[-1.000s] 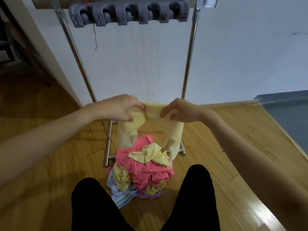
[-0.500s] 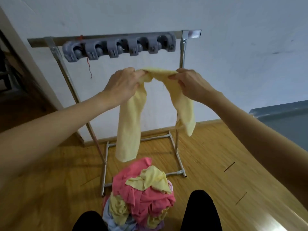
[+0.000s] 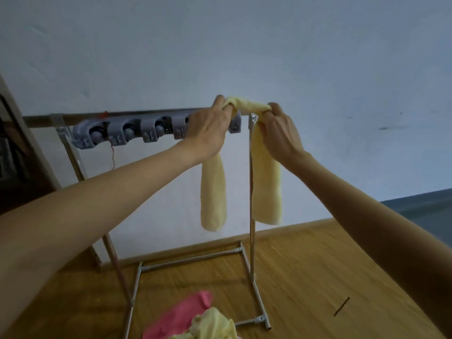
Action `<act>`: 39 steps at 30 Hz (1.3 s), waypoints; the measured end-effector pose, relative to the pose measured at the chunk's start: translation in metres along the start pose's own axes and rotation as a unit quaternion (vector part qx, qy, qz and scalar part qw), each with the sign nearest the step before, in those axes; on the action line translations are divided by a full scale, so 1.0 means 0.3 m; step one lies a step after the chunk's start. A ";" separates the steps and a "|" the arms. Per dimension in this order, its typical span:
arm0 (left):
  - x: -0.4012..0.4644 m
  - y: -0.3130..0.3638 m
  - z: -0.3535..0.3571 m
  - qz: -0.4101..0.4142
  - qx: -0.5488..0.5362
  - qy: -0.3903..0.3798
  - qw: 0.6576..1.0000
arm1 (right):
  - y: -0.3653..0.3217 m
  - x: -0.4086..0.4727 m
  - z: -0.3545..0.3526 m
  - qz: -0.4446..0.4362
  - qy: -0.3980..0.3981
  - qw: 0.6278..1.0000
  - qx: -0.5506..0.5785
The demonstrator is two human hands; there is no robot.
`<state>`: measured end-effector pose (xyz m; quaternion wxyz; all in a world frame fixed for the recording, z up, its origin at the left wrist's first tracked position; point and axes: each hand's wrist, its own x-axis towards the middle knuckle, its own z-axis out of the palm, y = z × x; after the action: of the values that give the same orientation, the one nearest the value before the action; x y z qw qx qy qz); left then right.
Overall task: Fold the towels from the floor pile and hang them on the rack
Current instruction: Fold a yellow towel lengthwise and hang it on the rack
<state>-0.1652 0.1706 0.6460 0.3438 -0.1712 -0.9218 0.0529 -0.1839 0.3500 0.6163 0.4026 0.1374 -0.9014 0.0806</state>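
Yellow towel [image 3: 213, 192] hangs bunched between our hands at the right end of the rack [image 3: 252, 192], level with its top bar, its two ends dangling free on either side of the right upright. Our left hand [image 3: 208, 128] and right hand [image 3: 278, 133] each pinch the gathered middle. Below, the floor pile [image 3: 195, 321] lies by the rack's base, with open wooden floor [image 3: 318, 277] to the right.

wooden floor [image 3: 305, 277] carries the metal rack's base [image 3: 195, 259] and towel pile [image 3: 195, 321].
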 end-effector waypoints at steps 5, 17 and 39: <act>0.040 0.029 0.046 0.006 0.055 -0.027 0.998 | 0.035 -0.002 0.082 0.005 -0.025 1.000 -0.016; -0.022 0.078 0.240 -0.011 0.120 -0.057 0.991 | 0.077 -0.052 0.278 -0.001 -0.055 0.998 0.031; -0.302 0.096 0.607 -0.120 -0.251 -0.073 0.958 | 0.026 -0.282 0.513 0.140 0.048 0.958 0.245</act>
<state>-0.2122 0.1693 0.4459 0.2251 -0.1355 -0.9418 -0.2096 -0.2407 0.3334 0.4507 0.3840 0.0998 -0.8441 0.3608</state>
